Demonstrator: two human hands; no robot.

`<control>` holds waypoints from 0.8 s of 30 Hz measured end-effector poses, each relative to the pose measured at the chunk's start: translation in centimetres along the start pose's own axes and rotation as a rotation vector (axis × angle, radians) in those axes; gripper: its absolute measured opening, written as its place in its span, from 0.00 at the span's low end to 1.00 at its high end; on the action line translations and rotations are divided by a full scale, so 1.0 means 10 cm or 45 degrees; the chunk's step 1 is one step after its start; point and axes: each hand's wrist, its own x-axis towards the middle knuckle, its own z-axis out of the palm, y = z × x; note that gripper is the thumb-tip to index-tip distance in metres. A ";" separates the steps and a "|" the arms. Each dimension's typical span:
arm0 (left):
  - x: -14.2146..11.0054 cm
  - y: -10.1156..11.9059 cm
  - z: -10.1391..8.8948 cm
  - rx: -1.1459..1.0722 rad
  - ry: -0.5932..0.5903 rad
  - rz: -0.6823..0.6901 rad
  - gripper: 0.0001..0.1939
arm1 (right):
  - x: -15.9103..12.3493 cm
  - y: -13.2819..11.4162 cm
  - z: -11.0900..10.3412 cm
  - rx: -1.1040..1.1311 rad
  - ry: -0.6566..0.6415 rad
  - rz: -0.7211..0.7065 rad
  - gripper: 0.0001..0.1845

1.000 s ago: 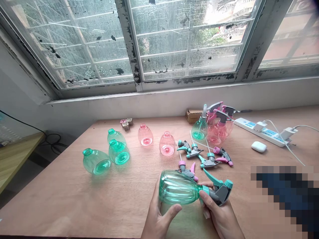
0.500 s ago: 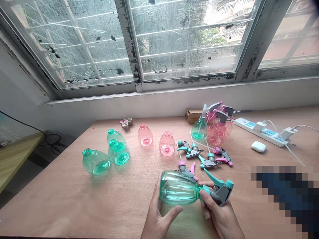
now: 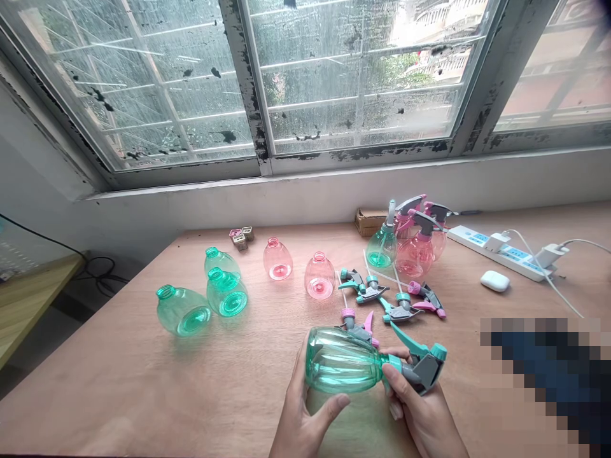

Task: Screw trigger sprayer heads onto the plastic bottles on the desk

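Note:
A green spray bottle (image 3: 341, 361) lies sideways between my hands above the table's front part. Its grey and turquoise trigger head (image 3: 424, 366) sits at the neck and points right. My left hand (image 3: 305, 404) cups the bottle's base end, with the thumb below it. My right hand (image 3: 415, 401) pinches the collar where head and bottle meet; some of its fingers are hidden behind. Just beyond the bottle lies a pink and grey trigger head (image 3: 356, 327). Several more loose trigger heads (image 3: 403, 310) with white tubes lie farther back.
Open green bottles (image 3: 184, 312) stand at the left, and two pink bottles (image 3: 319, 277) stand mid-table. Assembled spray bottles (image 3: 415, 254) cluster at the back right by a cardboard box (image 3: 371, 222). Farther right are a power strip (image 3: 501, 253) and a white earphone case (image 3: 495, 281).

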 end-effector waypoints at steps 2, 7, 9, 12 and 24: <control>0.00 0.00 0.00 -0.004 -0.005 0.002 0.47 | 0.01 0.01 0.00 0.001 -0.001 0.002 0.27; 0.00 -0.01 -0.01 -0.002 0.001 0.000 0.48 | 0.01 0.03 -0.02 0.005 -0.006 0.008 0.27; 0.00 -0.01 -0.01 -0.002 -0.007 -0.001 0.48 | 0.01 0.03 -0.02 0.002 -0.003 0.011 0.27; 0.00 -0.01 -0.01 -0.007 -0.023 0.005 0.49 | 0.01 0.04 -0.02 -0.009 0.005 0.007 0.28; 0.00 0.01 0.01 0.002 -0.011 -0.006 0.48 | 0.00 0.05 -0.02 -0.014 0.000 -0.007 0.26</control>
